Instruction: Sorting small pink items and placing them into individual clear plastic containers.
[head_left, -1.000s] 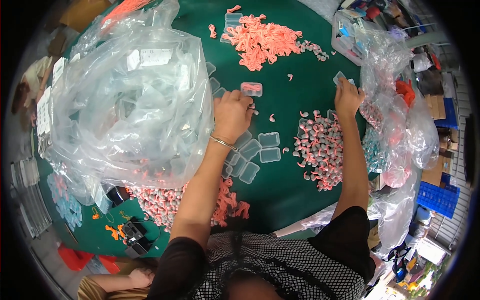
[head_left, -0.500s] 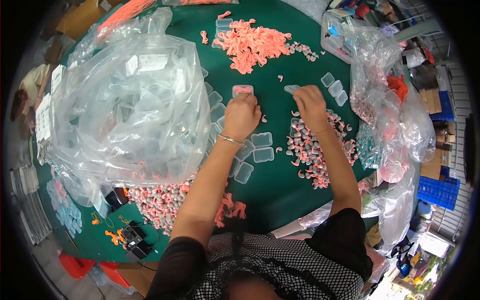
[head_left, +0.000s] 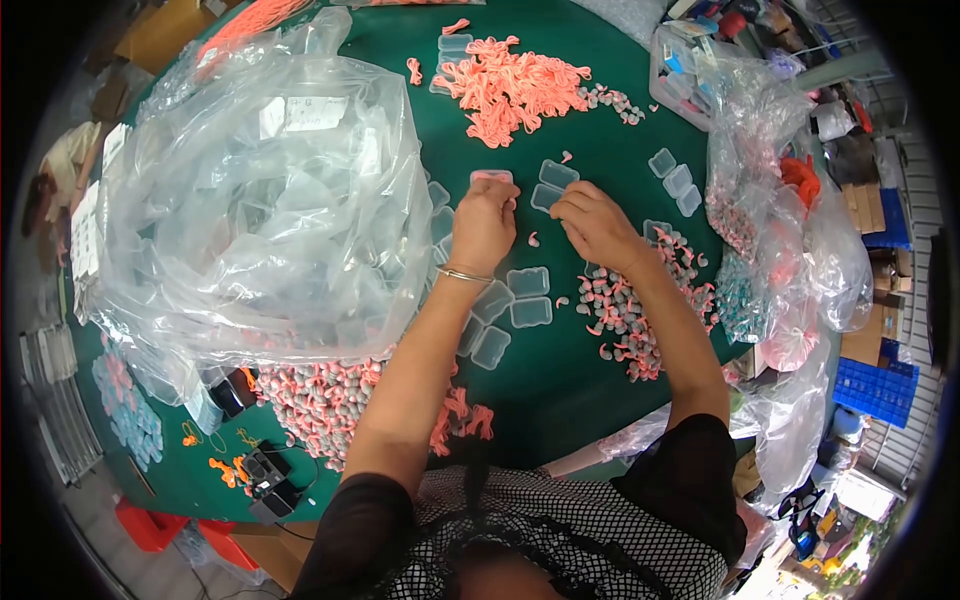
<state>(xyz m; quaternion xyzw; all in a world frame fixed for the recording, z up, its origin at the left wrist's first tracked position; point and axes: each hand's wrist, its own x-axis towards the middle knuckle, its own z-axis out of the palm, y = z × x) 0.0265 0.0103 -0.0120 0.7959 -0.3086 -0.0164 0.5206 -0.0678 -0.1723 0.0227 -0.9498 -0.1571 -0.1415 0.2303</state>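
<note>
My left hand (head_left: 484,232) is closed, fingertips on the near edge of a small clear plastic box with a coral cord bundle inside (head_left: 491,177). To its right, my right hand (head_left: 600,230) pinches the near edge of an unfolded clear plastic case (head_left: 558,173), whose two shallow halves lie spread apart. Between the hands rests one small coral and grey piece (head_left: 533,240). A heap of such coral and grey pieces (head_left: 630,320) spreads beneath my right forearm. Beyond the hands lies a pile of coral cord bundles (head_left: 512,88).
A big clear bag (head_left: 250,230) of plastic cases fills the left side. Open clear cases (head_left: 529,298) lie near my left wrist, others (head_left: 677,180) at right. More coral and grey pieces (head_left: 320,400) are heaped beside my left forearm. Filled bags (head_left: 765,270) line the right edge.
My right hand has moved left and slightly nearer. The clear case at its fingers now lies spread out beside the left hand's box. My left hand stays at its box.
</note>
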